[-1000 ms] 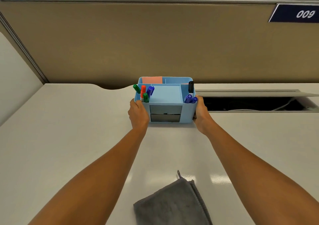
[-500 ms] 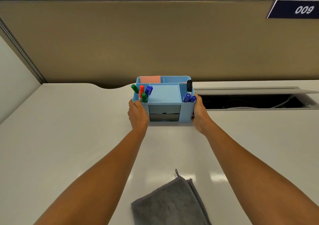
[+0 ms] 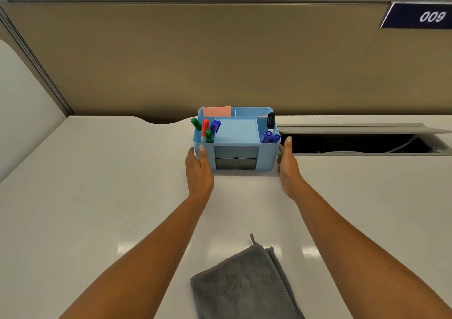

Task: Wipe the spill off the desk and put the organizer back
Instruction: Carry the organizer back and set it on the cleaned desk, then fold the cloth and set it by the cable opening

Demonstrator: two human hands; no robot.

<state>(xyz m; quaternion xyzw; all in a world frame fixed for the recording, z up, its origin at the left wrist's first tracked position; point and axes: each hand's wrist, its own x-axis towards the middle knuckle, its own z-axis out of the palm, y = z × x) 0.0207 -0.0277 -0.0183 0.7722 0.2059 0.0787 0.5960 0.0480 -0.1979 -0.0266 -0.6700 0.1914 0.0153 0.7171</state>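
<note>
Nearest, at 6 o'clock, a grey cloth [image 3: 244, 284] lies folded and flat on the white desk [image 3: 97, 196]. No hand touches it, and I see no wet spot on the desk around it.

Further out at 12 o'clock stands the blue organizer [image 3: 236, 140]. It sits on the desk near the back edge, just in front of the brown divider wall [image 3: 220, 61]. Its long side runs from 9 o'clock to 3 o'clock. The little dark drawers face the person.

The left hand [image 3: 199, 169] is at the organizer's 9 o'clock end. Its fingers are straight and close together, and the thumb rests on the front corner. The right hand [image 3: 287, 164] is at the 3 o'clock end, also flat with fingers together. It looks just beside the box, maybe only brushing it. Both hands are about as near as each other. Neither squeezes the box, so I think it is set down and ready to be let go.

Coloured markers [image 3: 206, 129] stand in the left pocket. An open cable slot [image 3: 362, 142] lies at 3 o'clock of the box
</note>
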